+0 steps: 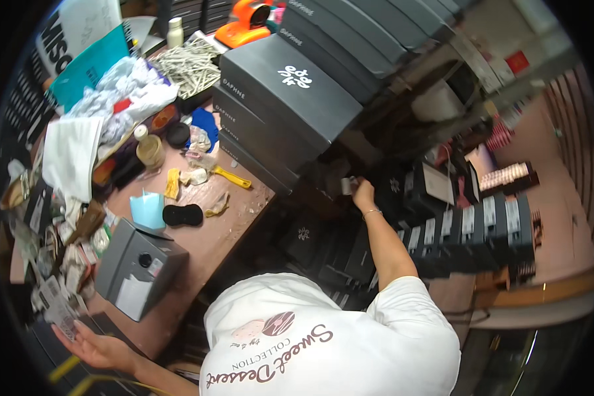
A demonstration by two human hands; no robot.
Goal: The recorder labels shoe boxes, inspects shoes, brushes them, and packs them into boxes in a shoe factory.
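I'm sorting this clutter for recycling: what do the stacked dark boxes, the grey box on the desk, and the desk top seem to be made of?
The stacked dark boxes look like matte cardboard: flat lids, crisp folded edges, no gloss. The grey box also seems to be cardboard, with a dull finish and paper labels stuck on. The desk top looks like reddish-brown wood or wood laminate, worn and dusty; which one cannot be told.
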